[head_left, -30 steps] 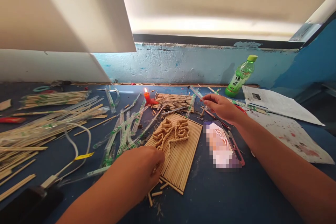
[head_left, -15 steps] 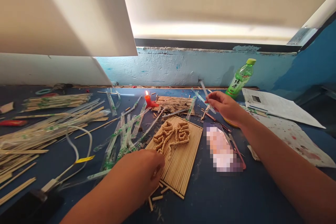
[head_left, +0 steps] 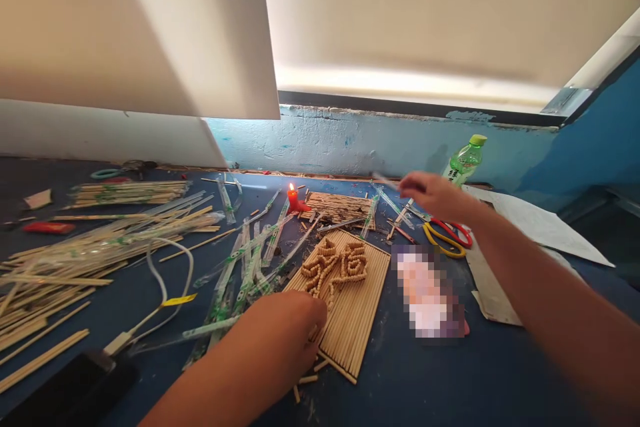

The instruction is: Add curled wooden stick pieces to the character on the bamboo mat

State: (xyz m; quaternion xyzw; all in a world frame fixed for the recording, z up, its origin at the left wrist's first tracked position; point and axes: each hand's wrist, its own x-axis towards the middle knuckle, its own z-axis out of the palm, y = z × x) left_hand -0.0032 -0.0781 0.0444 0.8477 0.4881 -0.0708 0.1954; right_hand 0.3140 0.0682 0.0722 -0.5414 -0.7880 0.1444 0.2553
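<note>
My left hand [head_left: 287, 330] is closed over the lower left edge of a mat of bamboo sticks [head_left: 357, 323]. Its fingertips curl underneath, so what they pinch is hidden. Small beige beads or short stick pieces [head_left: 354, 260] form a raised character-like pattern on that mat, just beyond the hand. My right hand [head_left: 430, 195] is raised toward the back, pinching a translucent whitish stick, apparently a glue stick [head_left: 385, 180], blurred by motion and pointing left. A lit red candle [head_left: 293, 197] stands left of it, beside a darker stick mat [head_left: 340, 208].
Plastic wrappers [head_left: 250, 253] and loose sticks [head_left: 55, 287] cover the left, with a white cable [head_left: 165, 273] and a red object [head_left: 49, 227]. On the right lie scissors [head_left: 445, 240], a pixelated item [head_left: 425, 290] and papers [head_left: 555, 220]; a green bottle [head_left: 465, 163] stands behind.
My right hand has swung the glue stick from steeply raised to nearly flat. The scissors and more of the board under the papers now show. My left hand stays at the mat; the view has shifted slightly.
</note>
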